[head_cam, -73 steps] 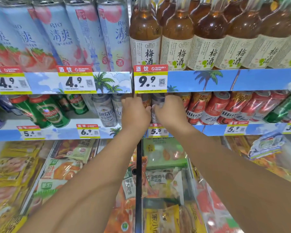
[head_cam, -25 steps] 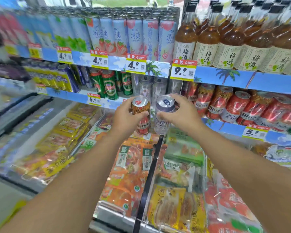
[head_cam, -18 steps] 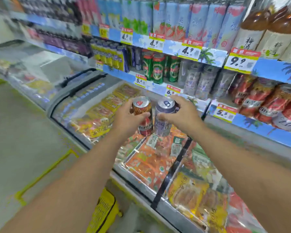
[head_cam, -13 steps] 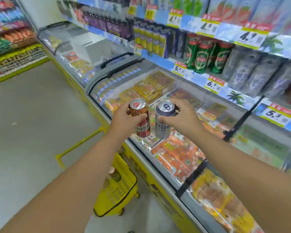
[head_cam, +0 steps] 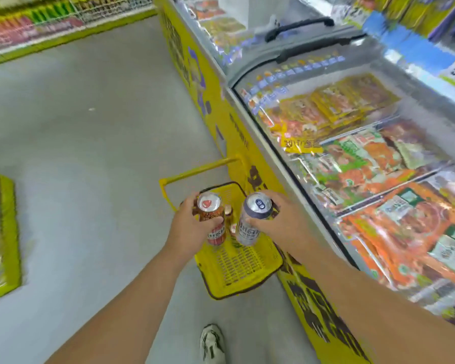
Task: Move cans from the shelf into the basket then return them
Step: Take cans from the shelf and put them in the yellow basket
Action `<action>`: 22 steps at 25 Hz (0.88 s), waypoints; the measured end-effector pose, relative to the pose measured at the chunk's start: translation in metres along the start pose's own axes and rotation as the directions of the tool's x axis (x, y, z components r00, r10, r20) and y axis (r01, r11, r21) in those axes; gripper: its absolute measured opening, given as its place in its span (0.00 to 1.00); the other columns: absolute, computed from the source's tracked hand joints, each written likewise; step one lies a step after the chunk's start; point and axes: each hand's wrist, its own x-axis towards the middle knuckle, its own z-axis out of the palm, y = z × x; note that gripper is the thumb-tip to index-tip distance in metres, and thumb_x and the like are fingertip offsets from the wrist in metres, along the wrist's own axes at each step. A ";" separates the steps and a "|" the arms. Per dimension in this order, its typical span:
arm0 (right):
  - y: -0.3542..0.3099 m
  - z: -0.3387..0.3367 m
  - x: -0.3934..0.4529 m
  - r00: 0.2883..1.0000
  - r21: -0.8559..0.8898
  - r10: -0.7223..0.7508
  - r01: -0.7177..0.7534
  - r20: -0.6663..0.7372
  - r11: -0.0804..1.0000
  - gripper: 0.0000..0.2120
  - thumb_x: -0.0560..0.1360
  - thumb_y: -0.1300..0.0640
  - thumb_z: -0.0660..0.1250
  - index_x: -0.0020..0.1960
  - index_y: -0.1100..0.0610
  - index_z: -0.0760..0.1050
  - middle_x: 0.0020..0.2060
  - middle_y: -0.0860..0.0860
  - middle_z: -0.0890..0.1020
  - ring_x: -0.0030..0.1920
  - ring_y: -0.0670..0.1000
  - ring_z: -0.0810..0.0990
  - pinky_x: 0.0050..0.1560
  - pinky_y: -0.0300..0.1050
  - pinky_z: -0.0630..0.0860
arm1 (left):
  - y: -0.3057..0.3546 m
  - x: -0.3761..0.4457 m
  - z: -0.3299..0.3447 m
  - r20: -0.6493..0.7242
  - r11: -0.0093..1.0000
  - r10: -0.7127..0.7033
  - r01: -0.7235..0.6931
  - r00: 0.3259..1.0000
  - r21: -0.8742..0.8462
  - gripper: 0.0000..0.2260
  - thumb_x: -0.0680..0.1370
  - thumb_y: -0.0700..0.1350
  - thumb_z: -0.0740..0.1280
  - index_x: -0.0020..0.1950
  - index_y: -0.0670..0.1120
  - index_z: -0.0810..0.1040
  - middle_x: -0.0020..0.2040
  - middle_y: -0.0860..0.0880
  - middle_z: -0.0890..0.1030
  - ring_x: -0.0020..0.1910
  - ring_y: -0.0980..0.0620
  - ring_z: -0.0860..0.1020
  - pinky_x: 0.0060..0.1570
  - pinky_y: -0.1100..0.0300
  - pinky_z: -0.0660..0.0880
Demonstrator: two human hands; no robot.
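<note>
Your left hand (head_cam: 188, 229) grips a red can (head_cam: 212, 219) around its upper body, thumb across the front, fingers wrapped behind, and the can stands upright with its silver top and red mark facing you. Your right hand (head_cam: 279, 222) grips a silver can (head_cam: 251, 220) the same way, thumb lying across its front just below the rim, also upright. The two cans are side by side, near each other but not touching, both held in the air above the basket (head_cam: 237, 266). The basket is yellow with a dark rim and a mesh floor, and it sits on the grey floor (head_cam: 90, 158) tight against the yellow front of the freezer (head_cam: 250, 164), its long yellow handle (head_cam: 195, 170) raised on the far side. Between your two cans you can see more cans (head_cam: 231, 227) already lying in the basket; how many is hard to tell, as your hands cover part of them. The freezer's glass lid (head_cam: 378, 153) shows packets of food in orange, yellow and green. One pale shoe (head_cam: 212, 342) shows at the bottom edge, just short of the basket. The shelf (head_cam: 415, 48) runs along the upper right corner, blurred
</note>
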 end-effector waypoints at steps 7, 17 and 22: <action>0.095 0.085 0.041 0.994 -0.031 0.106 -0.106 0.010 0.994 0.23 0.65 0.53 0.83 0.55 0.40 0.79 0.53 0.40 0.81 0.53 0.36 0.79 0.49 0.29 0.74 | -0.121 0.041 0.036 0.010 0.994 -0.104 0.105 0.995 -0.036 0.28 0.67 0.40 0.82 0.64 0.51 0.78 0.55 0.56 0.82 0.52 0.63 0.80 0.51 0.70 0.75; 0.250 0.144 0.077 0.975 -0.123 0.203 -0.192 0.089 0.974 0.26 0.66 0.58 0.83 0.57 0.42 0.75 0.55 0.42 0.79 0.51 0.32 0.76 0.48 0.26 0.71 | -0.254 0.080 0.123 0.023 0.985 -0.170 0.171 0.985 -0.010 0.29 0.69 0.42 0.81 0.67 0.51 0.73 0.59 0.54 0.79 0.55 0.62 0.78 0.52 0.74 0.72; 0.316 0.167 0.098 0.964 -0.251 0.221 -0.178 0.152 0.951 0.36 0.66 0.56 0.83 0.70 0.53 0.73 0.63 0.47 0.75 0.61 0.45 0.76 0.53 0.24 0.67 | -0.302 0.087 0.161 0.052 0.980 -0.195 0.193 0.979 0.043 0.26 0.73 0.38 0.78 0.65 0.50 0.70 0.58 0.50 0.78 0.53 0.56 0.77 0.46 0.80 0.68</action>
